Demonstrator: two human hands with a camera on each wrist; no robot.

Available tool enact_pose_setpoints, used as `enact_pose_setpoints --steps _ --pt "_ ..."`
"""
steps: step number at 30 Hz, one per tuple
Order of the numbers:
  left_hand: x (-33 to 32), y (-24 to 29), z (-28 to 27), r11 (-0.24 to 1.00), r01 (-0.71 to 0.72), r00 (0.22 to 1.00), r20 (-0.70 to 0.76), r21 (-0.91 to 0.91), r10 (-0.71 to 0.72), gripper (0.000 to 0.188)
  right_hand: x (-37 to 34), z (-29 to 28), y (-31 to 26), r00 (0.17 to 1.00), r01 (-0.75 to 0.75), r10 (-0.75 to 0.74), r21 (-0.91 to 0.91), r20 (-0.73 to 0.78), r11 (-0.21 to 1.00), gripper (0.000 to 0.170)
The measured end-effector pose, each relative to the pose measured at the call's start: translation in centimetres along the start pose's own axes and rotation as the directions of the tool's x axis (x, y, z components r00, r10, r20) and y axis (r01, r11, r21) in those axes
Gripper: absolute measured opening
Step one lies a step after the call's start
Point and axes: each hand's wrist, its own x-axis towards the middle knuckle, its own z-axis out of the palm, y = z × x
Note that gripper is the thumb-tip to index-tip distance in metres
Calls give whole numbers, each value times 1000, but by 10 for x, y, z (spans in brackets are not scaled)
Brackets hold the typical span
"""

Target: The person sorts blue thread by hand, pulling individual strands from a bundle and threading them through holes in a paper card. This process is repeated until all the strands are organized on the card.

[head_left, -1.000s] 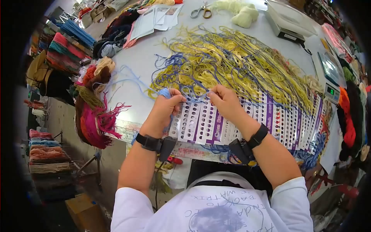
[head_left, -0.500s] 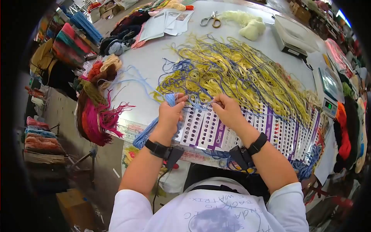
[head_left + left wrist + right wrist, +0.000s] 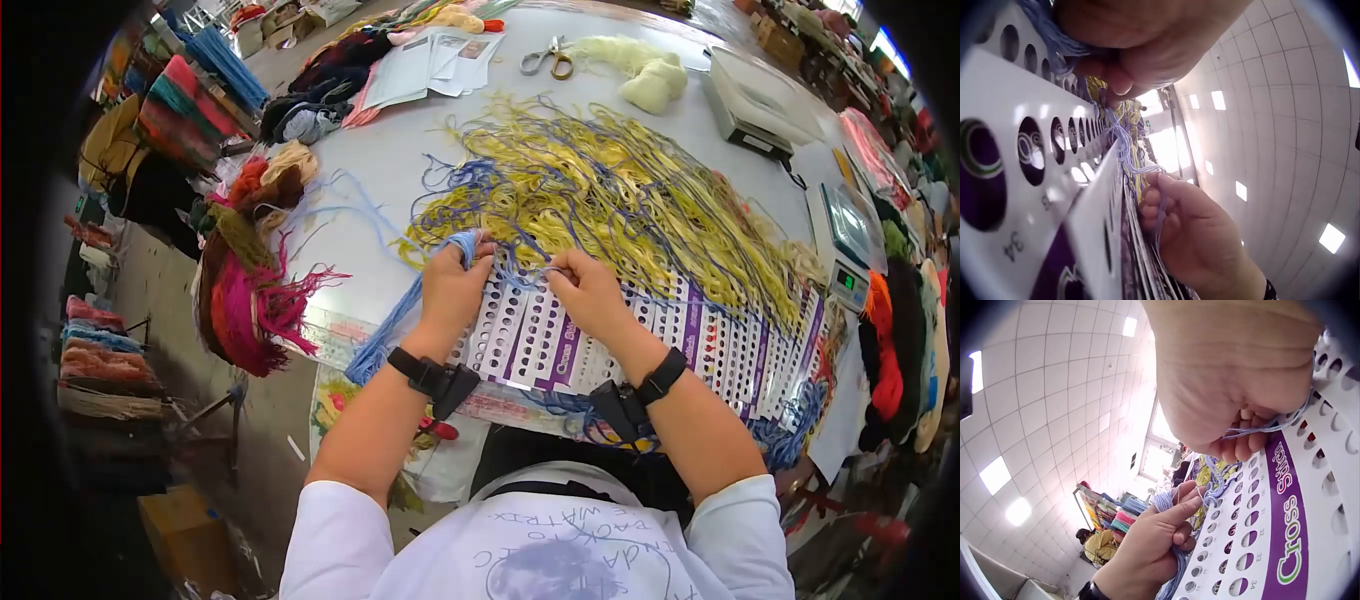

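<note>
Left hand (image 3: 455,288) grips blue yarn (image 3: 462,243), right hand (image 3: 594,292) pinches a strand (image 3: 1146,169) over punched cards (image 3: 543,335); separating strands, seemingly. Next pull calls for steady left grip.

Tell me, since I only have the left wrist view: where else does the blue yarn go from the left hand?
Observer: In the head view, some blue yarn trails from the left hand back toward the person, left of the wrist strap.

Reviewer: Got it. Any scissors on the table?

Observer: Yes, the head view shows scissors on the far part of the table, beyond the yellow yarn.
</note>
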Motion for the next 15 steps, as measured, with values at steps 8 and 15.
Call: enact_pose_setpoints --steps 8,15 --pt "2 18 2 869 -190 981 64 457 181 36 -1 -2 -6 999 -44 45 -25 15 999 13" --pt "8 10 -11 956 -89 996 52 281 78 38 -1 0 0 1000 9 -9 -39 -1 999 13"
